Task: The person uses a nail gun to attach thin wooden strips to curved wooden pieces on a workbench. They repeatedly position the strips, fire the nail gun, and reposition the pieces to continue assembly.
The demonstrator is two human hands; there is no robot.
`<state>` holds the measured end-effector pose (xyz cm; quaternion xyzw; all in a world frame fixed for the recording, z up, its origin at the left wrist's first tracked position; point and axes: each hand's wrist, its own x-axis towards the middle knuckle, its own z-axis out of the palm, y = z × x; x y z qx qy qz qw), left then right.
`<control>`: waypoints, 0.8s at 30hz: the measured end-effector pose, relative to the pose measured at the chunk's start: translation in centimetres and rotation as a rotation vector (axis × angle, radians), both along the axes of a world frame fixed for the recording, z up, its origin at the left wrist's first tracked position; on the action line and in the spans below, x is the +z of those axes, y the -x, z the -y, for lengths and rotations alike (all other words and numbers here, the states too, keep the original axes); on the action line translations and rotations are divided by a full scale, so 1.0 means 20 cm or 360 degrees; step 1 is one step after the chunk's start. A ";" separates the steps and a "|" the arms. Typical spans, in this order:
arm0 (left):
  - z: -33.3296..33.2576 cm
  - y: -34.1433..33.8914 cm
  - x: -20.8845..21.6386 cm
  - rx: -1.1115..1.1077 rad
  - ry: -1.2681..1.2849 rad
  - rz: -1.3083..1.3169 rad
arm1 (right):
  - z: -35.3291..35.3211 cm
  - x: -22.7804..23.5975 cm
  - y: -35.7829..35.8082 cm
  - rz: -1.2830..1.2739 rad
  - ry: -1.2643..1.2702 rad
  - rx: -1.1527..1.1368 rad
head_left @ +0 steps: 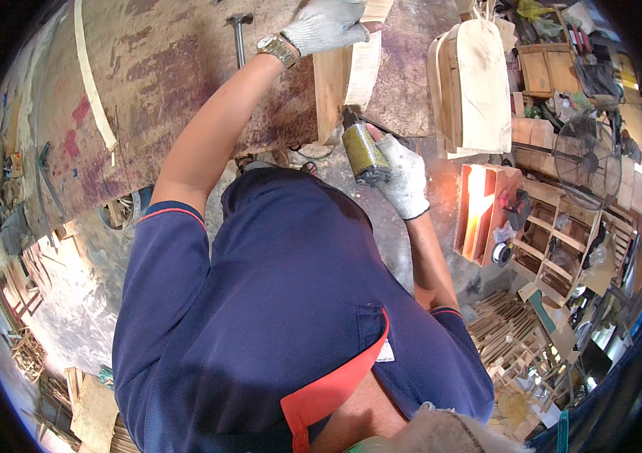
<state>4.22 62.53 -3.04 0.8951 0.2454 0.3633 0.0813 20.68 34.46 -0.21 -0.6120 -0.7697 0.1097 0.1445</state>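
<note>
My left hand (328,27), in a white knit glove with a watch at the wrist, is closed across a narrow wooden piece (330,87) near the top of the view. A pale, curved wood strip (364,66) runs along that piece's right side. My gloved right hand (405,180) is wrapped round a hand-held power tool (364,155) with an olive cylindrical body and black ends. Its black tip meets the near end of the wood, though I cannot tell whether they touch. A metal hammer (240,38) lies left of my left wrist.
Both wooden pieces rest on a worn, stained workbench (162,68). A long thin strip (90,75) lies on its left part. To the right stand stacked round-ended boards (479,87), a sunlit wooden box (479,211), a standing fan (586,157) and wooden shelving (555,238). Scrap wood (513,336) covers the lower right.
</note>
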 end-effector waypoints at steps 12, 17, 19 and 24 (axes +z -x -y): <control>-0.01 -0.01 -0.01 0.0030 -0.0045 -0.0040 | -0.03 -0.01 -0.01 0.0191 -0.0092 0.0120; -0.01 -0.01 -0.02 -0.0011 -0.0185 0.0110 | -0.02 0.07 0.02 0.0011 0.0097 -0.0057; 0.00 -0.01 -0.01 -0.0094 -0.0205 0.0237 | -0.04 0.10 0.04 -0.0208 0.0071 -0.0137; 0.01 -0.01 0.01 -0.0004 0.0006 0.0022 | -0.08 0.17 0.05 -0.0026 0.0069 -0.0112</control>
